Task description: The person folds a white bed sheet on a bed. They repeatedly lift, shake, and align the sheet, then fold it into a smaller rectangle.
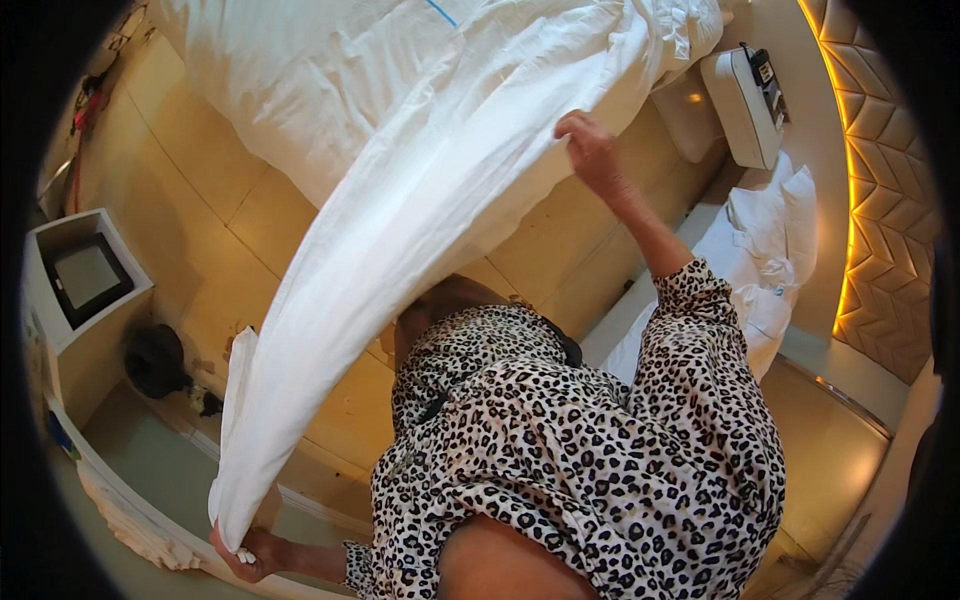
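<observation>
A white bed sheet [352, 277] stretches in a taut diagonal band across my front, from the bed down to the lower left. My left hand [244, 553] is closed around one gathered end, low at the left. Higher up, beside the bed, my right hand [591, 146] pinches the sheet's edge. Beyond them is the bed, covered in rumpled white bedding [300, 82]. A thin blue strip [441, 13] shows on that bedding near the top. Part of the sheet hangs over the floor and hides some of it.
White pillows [769, 232] are piled on a low ledge at the right. A white bedside unit [739, 109] carries a dark phone [762, 66]. At left stand a box-shaped unit with a dark-framed recess [86, 277] and a black bag [154, 360]. Padded, lit panelling [889, 187] lines the right wall.
</observation>
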Demonstrator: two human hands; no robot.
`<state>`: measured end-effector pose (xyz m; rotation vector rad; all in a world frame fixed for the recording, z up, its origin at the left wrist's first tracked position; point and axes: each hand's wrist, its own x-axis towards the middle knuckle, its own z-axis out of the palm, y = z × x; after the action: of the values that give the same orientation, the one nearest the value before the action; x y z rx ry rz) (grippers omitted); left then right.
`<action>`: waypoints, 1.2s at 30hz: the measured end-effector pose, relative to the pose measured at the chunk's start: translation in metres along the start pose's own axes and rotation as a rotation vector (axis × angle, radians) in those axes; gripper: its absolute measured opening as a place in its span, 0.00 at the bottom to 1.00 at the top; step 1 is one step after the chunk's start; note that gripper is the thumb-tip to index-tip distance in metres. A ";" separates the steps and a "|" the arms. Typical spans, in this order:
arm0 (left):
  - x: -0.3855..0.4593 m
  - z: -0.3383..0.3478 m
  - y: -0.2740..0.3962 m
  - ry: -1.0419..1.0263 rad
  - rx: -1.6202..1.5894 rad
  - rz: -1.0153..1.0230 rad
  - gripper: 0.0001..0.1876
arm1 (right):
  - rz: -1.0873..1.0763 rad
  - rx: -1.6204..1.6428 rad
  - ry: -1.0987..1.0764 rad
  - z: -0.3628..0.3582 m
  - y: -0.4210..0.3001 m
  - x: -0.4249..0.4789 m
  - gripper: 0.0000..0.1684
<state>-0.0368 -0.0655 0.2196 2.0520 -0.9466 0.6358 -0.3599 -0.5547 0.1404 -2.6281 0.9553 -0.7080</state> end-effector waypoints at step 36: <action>-0.018 -0.049 -0.023 0.152 0.156 -0.068 0.07 | -0.428 0.171 -0.625 0.053 -0.086 -0.010 0.03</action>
<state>-0.0351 -0.0082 0.2251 2.1280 -0.7566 0.8389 -0.2935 -0.4792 0.1258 -2.6455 0.1528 -0.0117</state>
